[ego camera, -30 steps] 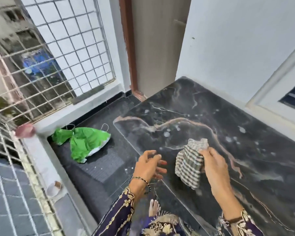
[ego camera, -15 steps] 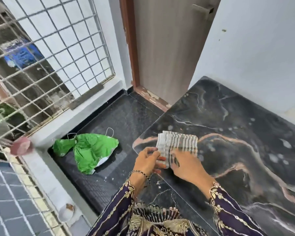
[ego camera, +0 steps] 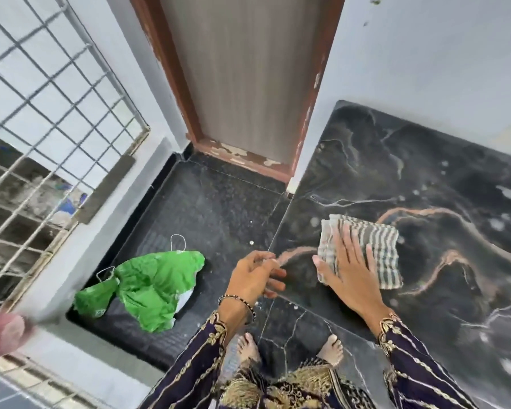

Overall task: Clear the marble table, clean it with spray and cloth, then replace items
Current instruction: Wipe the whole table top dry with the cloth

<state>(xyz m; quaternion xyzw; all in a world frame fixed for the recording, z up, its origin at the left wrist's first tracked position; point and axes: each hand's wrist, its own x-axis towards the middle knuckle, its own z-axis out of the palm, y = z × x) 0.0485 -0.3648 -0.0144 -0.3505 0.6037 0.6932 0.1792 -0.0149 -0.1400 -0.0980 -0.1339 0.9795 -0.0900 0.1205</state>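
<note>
A folded striped cloth (ego camera: 375, 246) lies flat on the dark marble table (ego camera: 425, 178), near the table's left front corner. My right hand (ego camera: 347, 273) presses down on the cloth's left part with straight, spread fingers. My left hand (ego camera: 255, 276) hovers just off the table's left edge, fingers loosely curled and holding nothing. White droplets speckle the marble to the right of the cloth.
A crumpled green bag (ego camera: 151, 286) lies on the dark floor to the left. A closed door (ego camera: 242, 78) stands behind, a metal window grille (ego camera: 48, 119) at left. My bare feet (ego camera: 332, 348) are below the table's front edge.
The cloth went from held up in my right hand to lying flat on the marble under my flat right palm. My left hand let go and drew back. The view swung left.
</note>
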